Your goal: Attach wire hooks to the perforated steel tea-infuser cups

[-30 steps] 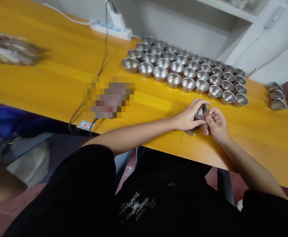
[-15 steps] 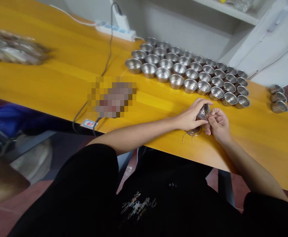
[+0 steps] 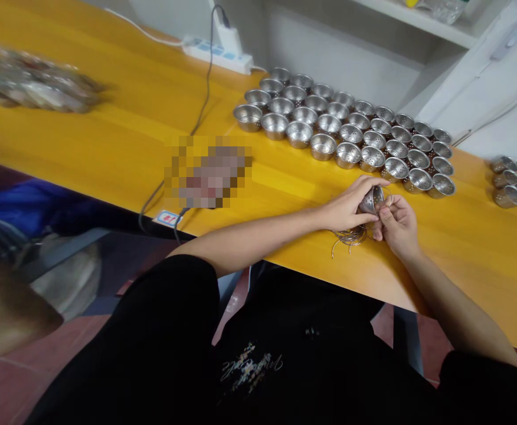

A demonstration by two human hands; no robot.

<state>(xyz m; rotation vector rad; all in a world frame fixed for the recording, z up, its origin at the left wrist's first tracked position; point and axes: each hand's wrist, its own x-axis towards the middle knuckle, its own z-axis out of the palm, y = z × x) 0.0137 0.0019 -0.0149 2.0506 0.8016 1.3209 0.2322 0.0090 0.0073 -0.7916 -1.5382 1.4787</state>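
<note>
A small perforated metal cup [image 3: 370, 200] lies tilted in the grip of my left hand [image 3: 347, 206], thumb below and fingers over its far side. My right hand [image 3: 398, 226] pinches a thin curved wire [image 3: 388, 193] against the cup's rim; its fingers partly hide where the wire meets the cup. Beneath my hands a loose pile of curved wires [image 3: 349, 237] rests on the yellow table.
Rows of similar perforated cups [image 3: 329, 125] stand behind my hands. Several more cups [image 3: 509, 196] sit far right. A blurred-out object [image 3: 214, 177] with a dark cable, a power strip [image 3: 218, 54] and plastic-wrapped goods [image 3: 32, 79] are leftward. Another person's arm [image 3: 10, 301] shows lower left.
The whole view has shifted slightly, so things appear a little farther right. Both hands keep hold of the cup and wire, with only slight finger movement.
</note>
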